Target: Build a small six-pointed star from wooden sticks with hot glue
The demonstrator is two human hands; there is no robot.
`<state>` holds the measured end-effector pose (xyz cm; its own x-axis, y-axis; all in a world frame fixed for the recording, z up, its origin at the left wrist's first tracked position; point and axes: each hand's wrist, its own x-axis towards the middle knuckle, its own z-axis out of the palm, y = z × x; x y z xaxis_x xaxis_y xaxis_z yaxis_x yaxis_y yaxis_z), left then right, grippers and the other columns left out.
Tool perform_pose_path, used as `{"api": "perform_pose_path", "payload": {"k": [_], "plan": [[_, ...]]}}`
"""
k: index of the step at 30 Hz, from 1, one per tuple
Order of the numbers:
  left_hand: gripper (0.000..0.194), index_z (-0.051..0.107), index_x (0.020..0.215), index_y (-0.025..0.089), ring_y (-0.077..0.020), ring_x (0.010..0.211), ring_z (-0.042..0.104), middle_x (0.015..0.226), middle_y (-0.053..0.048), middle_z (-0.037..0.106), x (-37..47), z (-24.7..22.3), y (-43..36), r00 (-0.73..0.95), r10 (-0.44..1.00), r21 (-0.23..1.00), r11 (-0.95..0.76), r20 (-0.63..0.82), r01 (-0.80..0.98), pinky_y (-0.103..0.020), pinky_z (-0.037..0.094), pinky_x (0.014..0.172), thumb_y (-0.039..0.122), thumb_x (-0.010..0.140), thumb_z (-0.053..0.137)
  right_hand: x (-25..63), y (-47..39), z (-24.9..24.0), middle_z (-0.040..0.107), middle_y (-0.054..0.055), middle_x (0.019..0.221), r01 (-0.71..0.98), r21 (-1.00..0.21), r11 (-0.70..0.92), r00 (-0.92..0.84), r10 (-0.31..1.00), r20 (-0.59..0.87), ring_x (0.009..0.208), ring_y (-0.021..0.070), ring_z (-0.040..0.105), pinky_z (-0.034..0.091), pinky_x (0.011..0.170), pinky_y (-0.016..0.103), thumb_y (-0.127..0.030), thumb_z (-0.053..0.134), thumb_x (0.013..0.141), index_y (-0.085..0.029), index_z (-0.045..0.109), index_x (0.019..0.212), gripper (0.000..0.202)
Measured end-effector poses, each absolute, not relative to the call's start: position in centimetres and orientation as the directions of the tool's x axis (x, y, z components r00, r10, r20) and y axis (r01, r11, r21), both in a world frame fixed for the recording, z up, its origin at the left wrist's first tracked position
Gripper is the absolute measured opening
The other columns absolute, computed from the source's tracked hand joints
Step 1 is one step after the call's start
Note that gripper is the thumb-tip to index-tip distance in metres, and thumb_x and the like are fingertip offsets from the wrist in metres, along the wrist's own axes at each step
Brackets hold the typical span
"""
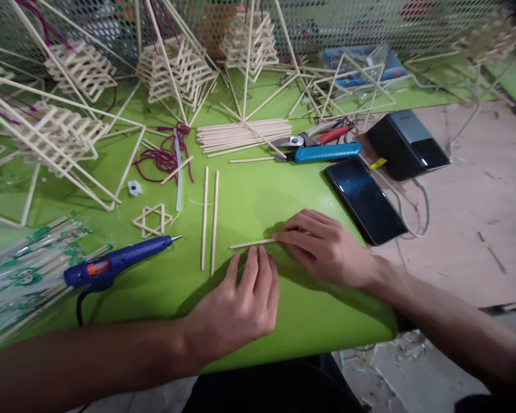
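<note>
A thin wooden stick (251, 245) lies on the green tabletop in front of me. My right hand (327, 246) has its fingers closed around the stick's right end, which they cover. Just below the stick, my left hand (243, 295) rests with fingers stretched out, the fingertips against its near edge. Two longer wooden sticks (209, 221) lie side by side to the left. Farther left are a small six-pointed star of sticks (152, 221) and a blue glue gun (120, 261), its nozzle pointing right.
Behind lie a stack of sticks (243, 136), blue-handled cutter (327, 152), red-handled pliers (333, 135) and purple cord (161, 158). A phone (365, 198) and black box (406, 143) stand right. Stick lanterns (172, 71) line the back; wrapped sticks (26, 275) lie left.
</note>
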<state>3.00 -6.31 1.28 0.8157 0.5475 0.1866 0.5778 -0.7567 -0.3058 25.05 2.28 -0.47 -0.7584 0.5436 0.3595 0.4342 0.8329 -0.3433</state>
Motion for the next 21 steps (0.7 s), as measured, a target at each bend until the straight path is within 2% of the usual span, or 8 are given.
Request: {"api": "perform_pose_path", "payload": {"k": [6, 21], "plan": [[0.039, 0.064, 0.123, -0.006, -0.0339, 0.110, 0.070, 0.121, -0.026, 0.069, 3.02, 1.38, -6.57, 0.815, 0.550, -0.310, -0.754, 0.185, 0.579, -0.039, 0.064, 0.087, 0.015, 0.092, 0.051, 25.05, 2.15, -0.52, 0.065, 0.009, 0.094, 0.406, -0.336, 0.850, -0.774, 0.515, 0.368, 0.085, 0.0186, 0.057, 0.053, 0.072, 0.033, -0.006, 0.056, 0.092, -0.015, 0.071, 0.115, 0.029], [0.041, 0.061, 0.126, -0.006, -0.0362, 0.118, 0.067, 0.128, -0.029, 0.065, 2.98, 1.44, -6.34, 0.822, 0.547, -0.313, -0.761, 0.161, 0.568, -0.039, 0.063, 0.087, 0.017, 0.093, 0.052, 25.17, 2.20, -0.41, 0.066, 0.010, 0.092, 0.386, -0.390, 0.836, -0.753, 0.530, 0.391, 0.083, 0.0178, 0.058, 0.054, 0.069, 0.031, -0.006, 0.056, 0.092, -0.014, 0.072, 0.107, 0.024]]}}
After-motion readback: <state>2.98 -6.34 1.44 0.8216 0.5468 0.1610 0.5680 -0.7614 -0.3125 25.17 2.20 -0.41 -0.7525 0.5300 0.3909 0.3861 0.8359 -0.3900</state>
